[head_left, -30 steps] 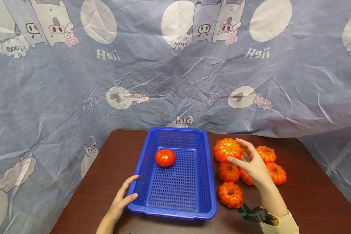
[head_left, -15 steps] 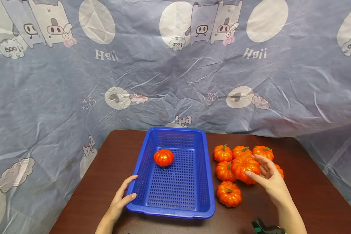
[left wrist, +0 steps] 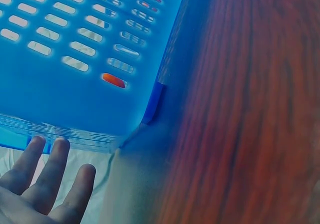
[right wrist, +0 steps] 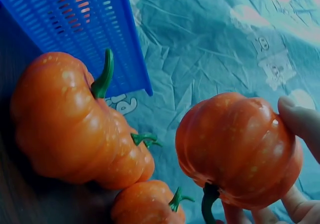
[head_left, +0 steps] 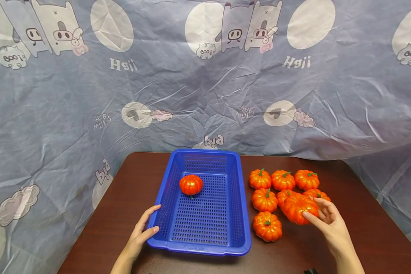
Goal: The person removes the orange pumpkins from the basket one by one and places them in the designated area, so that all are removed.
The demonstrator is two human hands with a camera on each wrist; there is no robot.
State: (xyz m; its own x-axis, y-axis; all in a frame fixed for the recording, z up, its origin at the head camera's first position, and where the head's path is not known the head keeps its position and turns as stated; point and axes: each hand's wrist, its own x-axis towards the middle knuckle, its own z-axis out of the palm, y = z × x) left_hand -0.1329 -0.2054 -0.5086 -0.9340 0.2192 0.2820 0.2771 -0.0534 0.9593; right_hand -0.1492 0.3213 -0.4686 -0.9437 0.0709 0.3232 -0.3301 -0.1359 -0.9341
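My right hand (head_left: 335,224) grips an orange toy pumpkin (head_left: 299,208) between thumb and fingers. In the right wrist view this pumpkin (right wrist: 240,149) is raised, its dark green stem pointing down. It overlaps other pumpkins on the table in the head view. My left hand (head_left: 137,238) lies against the near left corner of a blue plastic basket (head_left: 198,249), fingers spread and fairly straight. The left wrist view shows fingertips (left wrist: 60,146) right at the basket rim. One shiny orange-red pumpkin (head_left: 191,185) lies inside the basket, its stem toward me.
Several orange pumpkins stand grouped right of the basket, including a front one (head_left: 267,226), a back left one (head_left: 260,179) and a back right one (head_left: 306,179). They rest on a dark brown wooden table (head_left: 356,213). A printed grey-blue cloth (head_left: 191,95) hangs behind the table.
My right hand has carried the gripped pumpkin from over the back left of the group toward me and to the right. The left hand and basket stay in place.
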